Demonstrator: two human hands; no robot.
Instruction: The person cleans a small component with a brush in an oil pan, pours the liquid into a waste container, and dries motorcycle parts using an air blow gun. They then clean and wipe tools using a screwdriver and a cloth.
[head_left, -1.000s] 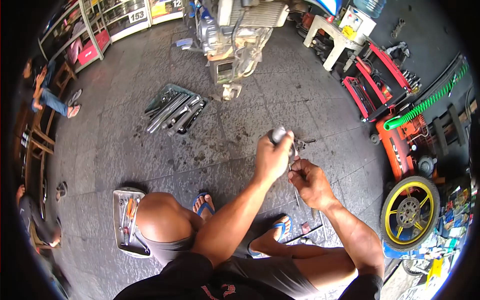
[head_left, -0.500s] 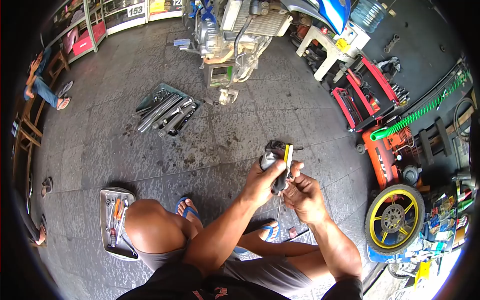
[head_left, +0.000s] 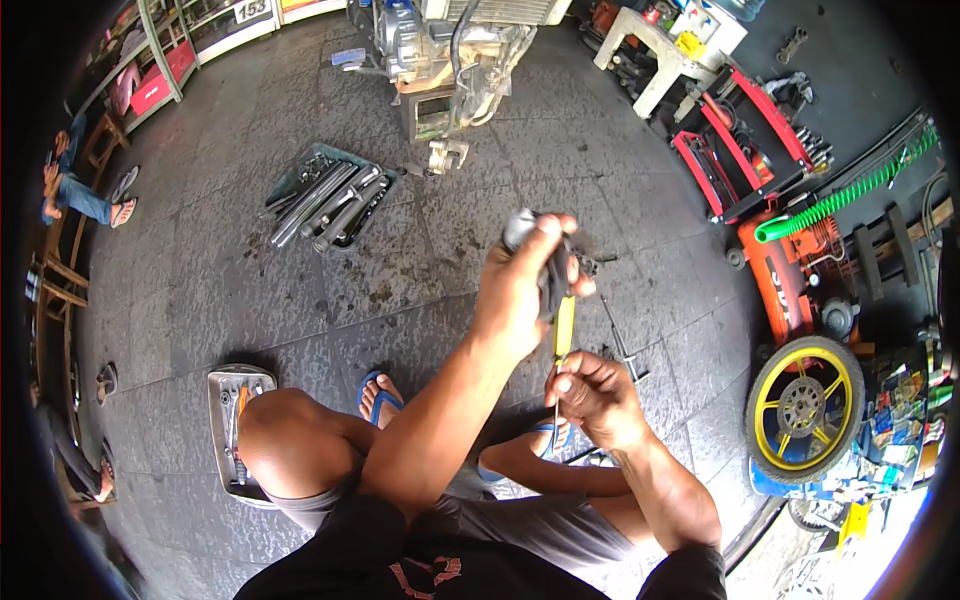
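Observation:
My left hand (head_left: 517,300) is wrapped round a grey and black part (head_left: 520,230), held up above the floor. Fingers cover much of that part and it is blurred, so I cannot tell its kind. Just below, my right hand (head_left: 598,400) pinches the shaft of a screwdriver (head_left: 565,325). Its yellow handle points up, with the top end close to the black piece under my left hand. The thin metal shaft runs down past my right fingertips. Whether handle and part touch, I cannot tell.
A T-handle wrench (head_left: 622,345) lies on the floor behind my right hand. Two tool trays, a green one (head_left: 290,190) and a metal one (head_left: 220,440), hold tools. An engine (head_left: 415,60) stands ahead. To the right are a red toolbox (head_left: 740,130) and a yellow-rimmed wheel (head_left: 802,408).
My left hand has moved forward with the grey and black part. The right hand has come nearer my body, and the screwdriver's yellow handle now sits lower, between the two hands.

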